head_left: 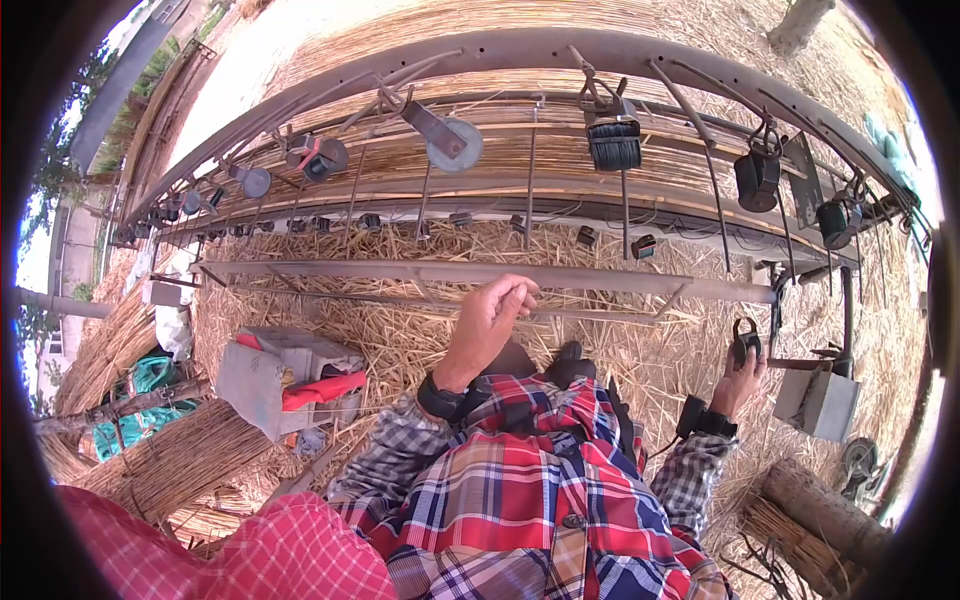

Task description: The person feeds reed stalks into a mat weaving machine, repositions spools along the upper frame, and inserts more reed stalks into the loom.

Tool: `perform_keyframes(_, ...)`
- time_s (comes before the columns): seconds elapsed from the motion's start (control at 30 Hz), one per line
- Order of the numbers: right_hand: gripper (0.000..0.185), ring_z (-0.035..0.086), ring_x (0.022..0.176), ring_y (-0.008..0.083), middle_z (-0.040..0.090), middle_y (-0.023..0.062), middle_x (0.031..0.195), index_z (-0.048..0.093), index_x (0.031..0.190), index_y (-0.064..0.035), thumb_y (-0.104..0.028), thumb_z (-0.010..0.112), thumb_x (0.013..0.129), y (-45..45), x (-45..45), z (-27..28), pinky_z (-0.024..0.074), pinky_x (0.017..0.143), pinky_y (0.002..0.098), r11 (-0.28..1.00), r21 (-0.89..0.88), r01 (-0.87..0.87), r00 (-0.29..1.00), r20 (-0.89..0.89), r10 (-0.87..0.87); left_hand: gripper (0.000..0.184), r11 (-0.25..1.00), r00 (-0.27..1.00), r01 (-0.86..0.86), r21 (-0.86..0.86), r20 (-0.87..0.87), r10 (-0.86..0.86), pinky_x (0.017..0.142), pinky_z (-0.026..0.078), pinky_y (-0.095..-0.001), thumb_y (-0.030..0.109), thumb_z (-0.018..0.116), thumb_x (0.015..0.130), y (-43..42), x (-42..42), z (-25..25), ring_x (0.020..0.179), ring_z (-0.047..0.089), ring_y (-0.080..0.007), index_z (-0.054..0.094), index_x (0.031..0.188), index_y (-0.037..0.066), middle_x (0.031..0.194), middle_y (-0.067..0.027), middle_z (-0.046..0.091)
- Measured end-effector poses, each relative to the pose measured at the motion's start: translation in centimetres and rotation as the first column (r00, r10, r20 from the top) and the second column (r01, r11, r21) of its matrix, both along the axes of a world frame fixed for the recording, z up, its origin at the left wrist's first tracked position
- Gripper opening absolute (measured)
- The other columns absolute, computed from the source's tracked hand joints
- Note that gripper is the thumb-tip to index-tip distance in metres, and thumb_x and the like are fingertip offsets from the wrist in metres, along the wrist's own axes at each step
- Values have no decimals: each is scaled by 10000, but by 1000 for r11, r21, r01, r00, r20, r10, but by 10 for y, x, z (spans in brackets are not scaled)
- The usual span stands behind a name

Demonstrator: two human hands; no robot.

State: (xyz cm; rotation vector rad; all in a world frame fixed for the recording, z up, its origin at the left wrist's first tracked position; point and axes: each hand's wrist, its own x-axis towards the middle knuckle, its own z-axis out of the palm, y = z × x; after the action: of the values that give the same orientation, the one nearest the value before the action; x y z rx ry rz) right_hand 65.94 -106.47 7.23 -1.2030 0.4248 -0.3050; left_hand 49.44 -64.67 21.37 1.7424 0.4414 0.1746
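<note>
My right hand (738,380) is closed on a small black reel (745,345) with a looped metal top, out to the right near a grey metal box (818,402). In front of my chest, my left hand (497,308) is raised with its fingers curled together in a pinch. Anything between those fingers is too small to make out. Behind that hand runs a long metal bar (590,278). Similar reels hang from the frame beyond, among them a black wound reel (614,145) and a grey disc-sided reel (453,143).
A curved metal beam (500,42) spans the far side, with thin rods hanging below it and a reed mat (420,185) behind. On the left stands a worn carton (262,385) with red cloth. A log (820,510) lies at lower right. Straw covers the ground.
</note>
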Motion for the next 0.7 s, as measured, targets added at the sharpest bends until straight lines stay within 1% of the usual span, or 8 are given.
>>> perform_keyframes(0.17,321,521,1183,303,514,166,1300,459,1261,-44,-166,502,968,-8,19,-56,443,1030,407,926,330,-186,957,-152,247,288,1000,1000,-18,-14,12,18,711,507,-265,224,460,990,6,-10,-12,774,638,-135,610,1056,-12,830,-84,662)
perform_keyframes(0.2,387,443,1270,308,425,186,1388,408,1333,-52,-209,468,984,2,18,-52,392,1075,397,939,292,-180,940,-232,252,318,999,1000,-7,-50,-21,6,730,507,-265,255,462,996,9,-14,-14,791,634,-134,609,1069,-17,842,-81,659)
perform_keyframes(0.23,480,502,1214,274,476,185,1320,335,1415,-95,-163,494,967,9,18,-46,457,1001,375,958,236,-166,925,-300,234,318,998,999,-42,-49,-17,42,730,507,-265,255,462,996,11,-19,-15,791,634,-134,609,1069,-17,842,-81,659)
perform_keyframes(0.3,429,534,1181,264,509,188,1295,384,1381,-59,-166,475,975,30,16,-37,470,978,349,951,159,-264,883,-356,304,318,996,999,-42,-79,25,44,737,507,-266,255,460,996,18,-26,-19,799,635,-139,607,1073,-16,853,-83,656)
perform_keyframes(0.37,390,592,1098,237,570,181,1228,434,1339,-21,-166,465,978,57,9,-22,497,927,324,854,170,-492,784,-340,520,310,994,998,-63,-88,17,65,746,508,-270,245,458,996,29,-37,-18,814,637,-143,604,1078,-17,859,-87,654)
perform_keyframes(0.47,351,636,930,155,648,137,1072,519,1237,13,-207,494,965,149,-20,40,516,810,264,659,-144,-739,651,-403,643,314,994,995,-90,-59,-35,88,768,509,-276,236,464,994,50,-61,-17,847,644,-155,591,1101,-30,912,-107,665)
perform_keyframes(0.53,314,632,838,145,668,117,947,548,1185,40,-169,501,955,199,-34,59,515,776,260,553,-261,-791,611,-323,722,284,988,988,-149,-30,-45,148,713,480,-298,227,490,965,64,-86,-31,823,639,-169,595,1109,5,896,-121,663)
perform_keyframes(0.7,270,626,849,126,667,91,931,575,1151,28,-155,517,960,296,-50,89,512,751,248,346,-452,-822,484,-236,843,324,978,984,24,208,-178,14,779,494,-366,233,506,947,113,-152,-49,886,651,-289,565,1166,2,1011,-196,645)
